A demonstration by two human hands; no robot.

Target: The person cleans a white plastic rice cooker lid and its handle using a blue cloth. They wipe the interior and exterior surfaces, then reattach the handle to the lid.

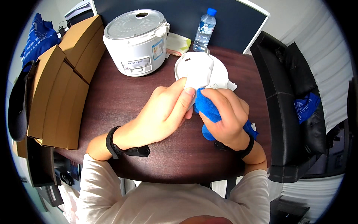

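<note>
A white round cooker lid lies on the dark wooden table, in front of me. My left hand grips the lid's near edge, fingers curled over it. My right hand is closed on a blue cloth and presses it against the lid's near edge, right beside my left fingertips. Part of the cloth hangs out below my right wrist. Both wrists wear black bands.
A white rice cooker stands at the back left of the table. A water bottle with a blue cap and a yellow-green cloth sit behind the lid. Cardboard boxes line the left edge. A black sofa is on the right.
</note>
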